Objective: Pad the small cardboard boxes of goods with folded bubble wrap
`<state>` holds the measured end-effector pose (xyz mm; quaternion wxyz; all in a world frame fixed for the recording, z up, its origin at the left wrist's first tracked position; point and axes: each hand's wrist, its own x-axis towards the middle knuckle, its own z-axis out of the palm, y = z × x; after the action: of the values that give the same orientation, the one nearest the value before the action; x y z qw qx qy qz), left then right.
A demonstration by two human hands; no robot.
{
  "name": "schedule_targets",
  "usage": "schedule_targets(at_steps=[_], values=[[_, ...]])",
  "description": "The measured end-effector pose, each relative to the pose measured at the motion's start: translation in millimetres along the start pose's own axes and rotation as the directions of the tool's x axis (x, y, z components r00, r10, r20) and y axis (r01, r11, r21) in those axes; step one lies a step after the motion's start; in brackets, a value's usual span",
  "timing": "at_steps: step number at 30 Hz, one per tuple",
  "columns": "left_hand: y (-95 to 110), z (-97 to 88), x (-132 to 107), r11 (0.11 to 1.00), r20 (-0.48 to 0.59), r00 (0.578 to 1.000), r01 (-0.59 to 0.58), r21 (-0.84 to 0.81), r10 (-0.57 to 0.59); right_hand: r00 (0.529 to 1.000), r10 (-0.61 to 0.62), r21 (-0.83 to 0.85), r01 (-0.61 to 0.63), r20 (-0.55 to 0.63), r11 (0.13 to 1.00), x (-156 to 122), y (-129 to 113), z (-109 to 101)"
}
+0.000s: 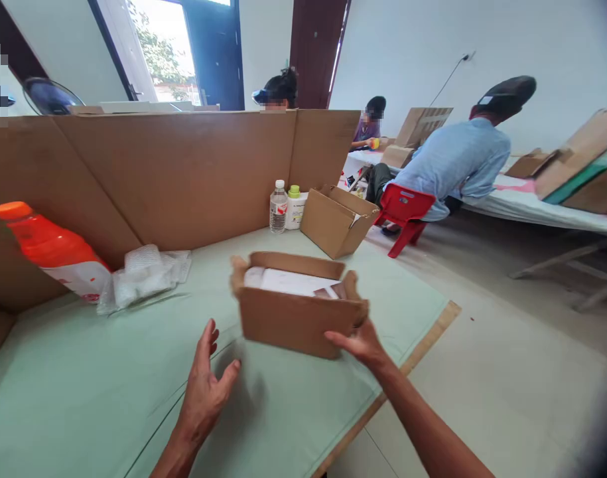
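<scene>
A small open cardboard box [296,317] with white and dark items inside is lifted slightly over the pale green table cover [84,392]. My right hand [357,342] grips the box at its lower right corner. My left hand [206,382] hovers open just left of the box, fingers spread, touching nothing.
A large orange bottle [49,252] lies at the left beside crumpled bubble wrap [144,272]. A water bottle [278,207], a white jar [296,207] and another open cardboard box [337,219] stand at the back. A cardboard screen [184,172] walls the table. Other people sit beyond it at the right.
</scene>
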<state>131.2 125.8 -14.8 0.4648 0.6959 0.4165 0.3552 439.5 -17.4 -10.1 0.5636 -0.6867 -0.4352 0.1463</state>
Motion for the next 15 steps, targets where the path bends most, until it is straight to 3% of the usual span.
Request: schedule_targets(at_steps=[2,4,7,10,15], values=[[-5,14.2,-4,0.999,0.084,0.996,0.035,0.027,-0.038,0.974,0.050,-0.078,-0.069,-0.219,0.995,-4,16,-54],[-13,19.5,-9,0.996,0.127,0.989,0.071,0.052,-0.077,0.909,0.045,-0.137,-0.111,-0.415,0.984,-4,30,-100],[-23,19.2,-15,0.993,0.176,0.982,0.058,0.103,-0.076,0.797,-0.015,-0.210,-0.141,-0.604,0.968,8,47,-145],[-27,18.4,-17,0.990,0.219,0.975,0.013,0.137,-0.043,0.761,-0.061,-0.240,-0.126,-0.646,0.962,31,56,-159],[-33,15.2,-20,0.991,0.231,0.973,-0.017,0.131,-0.014,0.805,-0.063,-0.259,-0.114,-0.590,0.959,57,54,-158]])
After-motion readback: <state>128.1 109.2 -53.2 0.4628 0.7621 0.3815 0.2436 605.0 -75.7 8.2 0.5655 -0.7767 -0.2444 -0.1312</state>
